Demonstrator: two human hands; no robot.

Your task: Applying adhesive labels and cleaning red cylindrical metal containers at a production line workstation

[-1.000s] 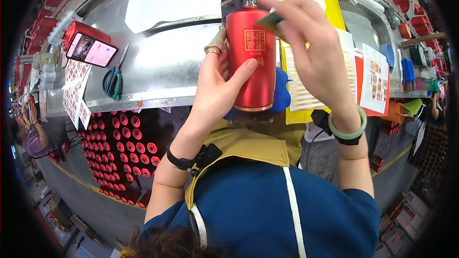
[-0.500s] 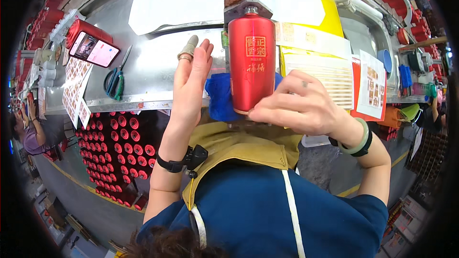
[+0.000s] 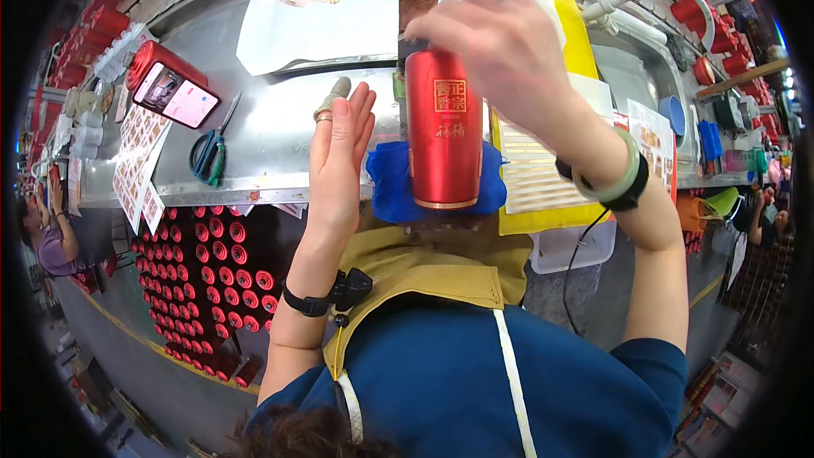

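Note:
A tall red metal can [image 3: 443,129] with a gold label stands upright on a blue cloth [image 3: 388,182] at the front edge of the steel worktable [image 3: 271,119]. My right hand [image 3: 500,42] covers the can's top, its fingers wrapped over the lid. My left hand [image 3: 339,153] is held flat and upright just left of the can, fingers straight, with a taped fingertip and a ring; it touches nothing.
A phone on a red can [image 3: 170,89] and scissors [image 3: 208,153] lie to the left. Sticker sheets [image 3: 140,161] hang off the table edge. White bags [image 3: 331,13] and a yellow sheet [image 3: 534,170] lie behind. Several red cans [image 3: 220,280] are stacked below.
My left hand let go of the can's side and now stands flat beside it. My right hand dropped in front of the can's base, then rose to its top.

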